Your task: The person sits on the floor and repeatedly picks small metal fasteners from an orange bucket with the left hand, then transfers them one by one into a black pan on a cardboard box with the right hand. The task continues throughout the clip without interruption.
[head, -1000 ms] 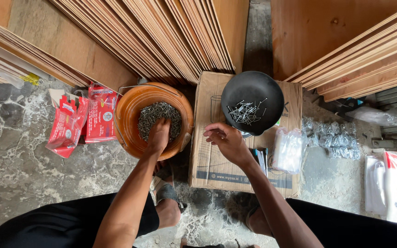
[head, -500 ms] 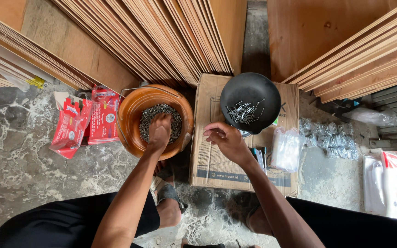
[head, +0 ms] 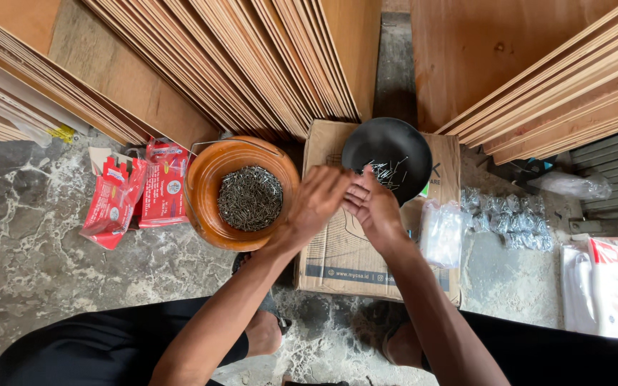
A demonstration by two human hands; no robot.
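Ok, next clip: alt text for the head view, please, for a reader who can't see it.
A seated person's left hand and right hand meet over a cardboard box, beside an orange bowl heaped with small nails. A black bowl holding a few nails sits on the box; plywood sheets lean behind.

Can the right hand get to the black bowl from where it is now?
Probably yes. The right hand is at the near rim of the black bowl on the cardboard box; the left hand sits beside it, not between.
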